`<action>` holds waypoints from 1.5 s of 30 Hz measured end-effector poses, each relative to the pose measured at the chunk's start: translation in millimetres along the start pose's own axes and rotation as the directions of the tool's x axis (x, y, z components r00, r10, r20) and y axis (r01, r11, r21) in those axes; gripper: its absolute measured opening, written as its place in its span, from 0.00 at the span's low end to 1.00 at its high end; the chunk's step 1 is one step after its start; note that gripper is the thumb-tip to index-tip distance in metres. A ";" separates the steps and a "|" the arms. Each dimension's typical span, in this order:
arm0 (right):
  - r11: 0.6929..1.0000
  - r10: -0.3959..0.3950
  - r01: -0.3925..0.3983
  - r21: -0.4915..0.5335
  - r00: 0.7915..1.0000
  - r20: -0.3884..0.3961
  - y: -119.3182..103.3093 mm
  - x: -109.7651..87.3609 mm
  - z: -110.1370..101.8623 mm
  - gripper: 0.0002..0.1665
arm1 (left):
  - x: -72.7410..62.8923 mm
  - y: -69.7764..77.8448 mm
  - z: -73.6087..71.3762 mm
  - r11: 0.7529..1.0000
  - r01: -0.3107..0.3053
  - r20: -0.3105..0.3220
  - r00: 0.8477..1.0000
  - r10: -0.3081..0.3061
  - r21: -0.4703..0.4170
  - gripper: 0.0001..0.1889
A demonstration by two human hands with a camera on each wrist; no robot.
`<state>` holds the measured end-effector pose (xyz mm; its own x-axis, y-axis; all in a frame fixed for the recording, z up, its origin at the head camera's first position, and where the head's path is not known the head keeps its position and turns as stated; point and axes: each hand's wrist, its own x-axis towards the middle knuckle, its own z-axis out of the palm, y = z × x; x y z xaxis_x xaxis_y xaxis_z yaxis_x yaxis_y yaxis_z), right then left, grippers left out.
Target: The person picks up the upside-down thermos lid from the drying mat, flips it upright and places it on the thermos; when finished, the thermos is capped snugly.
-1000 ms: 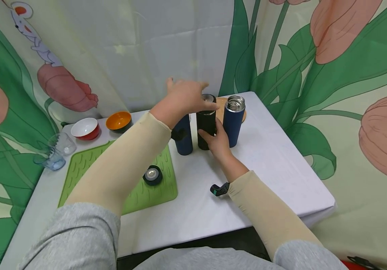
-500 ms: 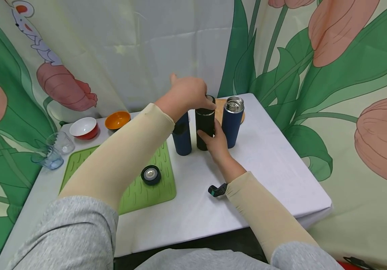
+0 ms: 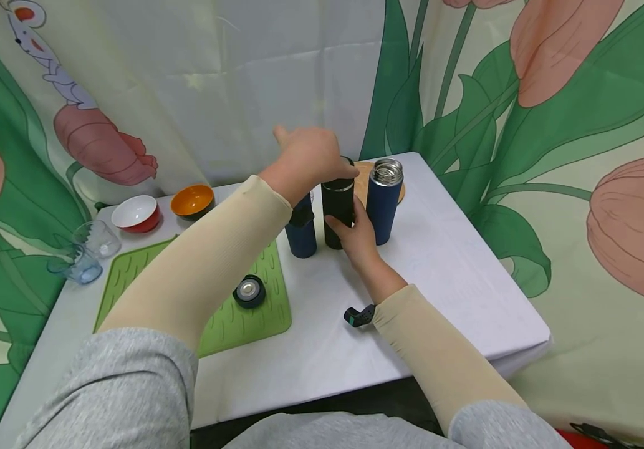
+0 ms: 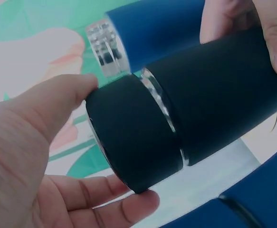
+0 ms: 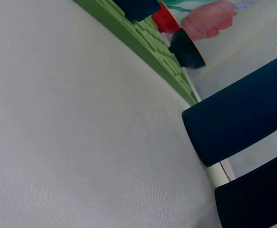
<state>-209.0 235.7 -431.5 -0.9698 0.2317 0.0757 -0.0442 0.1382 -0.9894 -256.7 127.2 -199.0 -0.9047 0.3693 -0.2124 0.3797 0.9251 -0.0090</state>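
While the right grip (image 3: 360,240) holds the black bottle (image 4: 219,99) upright on the desk (image 3: 439,305), the left grip (image 3: 310,154) pinches its lid (image 4: 133,133) | rightmost blue bottle (image 3: 383,212) uncapped, loose cap (image 3: 249,291) on green mat (image 3: 273,318) | lid work apparently unfinished; tightening or loosening unclear.

Wide open over the table (image 3: 456,299), right of the uncapped blue bottle (image 3: 383,209) and beyond the right forearm (image 3: 439,343). Tight around the black bottle (image 3: 337,207): covered above by the left hand (image 3: 313,157), plugged on the right by the right hand (image 3: 360,238), leaving just a slim gap toward the other blue bottle (image 3: 302,244). Crossed overhead at the green mat (image 3: 274,277) by the left forearm (image 3: 204,249), obstructed low there by 1 lid (image 3: 249,291). Crowded behind and left of it by 2 bowls (image 3: 150,221) and 2 glasses (image 3: 100,240).
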 end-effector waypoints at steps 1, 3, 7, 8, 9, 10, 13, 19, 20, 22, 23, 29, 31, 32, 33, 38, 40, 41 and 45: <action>1.000 0.000 0.000 -0.001 1.000 -0.002 0.1 0.3 0.0 0.44 | -0.2 -0.3 -0.1 1.000 -0.004 0.002 1.000 0.004 0.000 0.27; 1.000 -0.002 0.002 -0.001 1.000 -0.003 0.1 0.8 -0.1 0.44 | -0.7 -1.3 -0.1 1.000 -0.016 0.003 1.000 0.016 -0.003 0.26; 1.000 -0.005 0.005 -0.009 1.000 0.000 0.1 0.9 -0.4 0.44 | 0.3 -4.3 0.3 0.999 -0.041 -0.001 0.999 0.041 -0.018 0.27; 1.000 -0.003 0.003 -0.010 1.000 0.003 0.0 0.8 -0.4 0.44 | 0.7 -5.2 0.6 0.999 -0.046 -0.004 0.999 0.046 -0.026 0.26; 1.000 -0.004 0.004 -0.011 1.000 0.004 -0.2 0.6 -0.3 0.44 | 1.0 -6.1 0.5 0.998 -0.052 -0.004 0.999 0.052 -0.037 0.26; 1.000 -0.003 0.003 -0.013 1.000 0.006 -0.4 0.6 -0.3 0.44 | 1.3 -7.0 0.5 0.997 -0.058 -0.007 0.998 0.058 -0.052 0.26; 1.000 0.008 -0.008 -0.020 1.000 0.008 -1.7 0.9 -0.8 0.45 | 1.1 -9.0 -0.7 0.994 -0.077 -0.008 0.997 0.076 -0.078 0.25; 0.999 0.009 -0.009 -0.036 1.000 0.009 -2.1 1.4 -1.4 0.45 | 1.5 -10.8 1.3 0.994 -0.075 0.016 0.997 0.077 -0.084 0.28; 0.999 0.003 -0.003 -0.038 1.000 0.009 -1.9 1.4 -1.2 0.45 | 1.7 -10.8 2.0 0.995 -0.061 0.023 0.998 0.063 -0.075 0.30; 0.999 -0.007 0.008 -0.040 1.000 0.010 -1.7 1.2 -0.8 0.44 | 1.8 -10.2 3.3 0.999 -0.029 0.036 0.999 0.031 -0.040 0.34; 0.999 -0.011 0.012 -0.038 1.000 0.011 -1.6 1.2 -1.0 0.44 | 1.7 -9.7 3.8 1.000 -0.014 0.041 0.999 0.015 -0.019 0.36; 0.999 -0.010 0.010 -0.034 1.000 0.001 -0.3 1.4 -1.8 0.43 | 1.0 -6.2 6.8 0.999 0.007 0.018 1.000 -0.008 0.050 0.44; 1.000 -0.013 0.013 -0.025 1.000 0.007 -0.4 1.8 -1.2 0.43 | 0.6 -7.3 6.6 0.998 -0.001 0.016 1.000 0.000 0.055 0.44; 1.000 -0.013 0.013 -0.022 1.000 0.012 -0.8 1.9 -1.0 0.43 | 0.7 -8.2 6.3 0.998 -0.007 0.020 1.000 0.005 0.057 0.43; 1.000 -0.014 0.014 -0.020 1.000 0.013 -1.0 2.0 -0.7 0.43 | 0.7 -9.4 5.8 0.998 -0.016 0.027 1.000 0.014 0.055 0.42; 1.000 -0.002 0.002 -0.026 1.000 0.001 -1.5 1.0 -0.3 0.43 | 1.4 -14.4 5.0 0.997 -0.050 0.053 0.997 0.047 0.051 0.40; 1.000 0.005 -0.005 -0.031 1.000 0.001 -1.2 0.3 -0.7 0.43 | 1.5 -15.4 7.6 0.998 -0.041 0.044 0.998 0.039 0.055 0.43; 0.999 0.005 -0.005 -0.037 1.000 0.003 -1.2 0.3 -1.0 0.43 | 1.1 -15.5 9.4 0.998 -0.033 0.037 0.999 0.031 0.060 0.44; 0.999 -0.008 0.008 -0.047 1.000 0.002 -1.9 0.6 -2.5 0.43 | 0.1 -15.3 18.0 0.998 -0.003 -0.018 1.000 0.005 0.068 0.47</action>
<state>-208.9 238.0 -429.3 -0.9700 0.2286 0.0831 -0.0404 0.1853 -0.9818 -259.1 111.5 -216.5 -0.9063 0.3750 -0.1951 0.3949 0.9157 -0.0745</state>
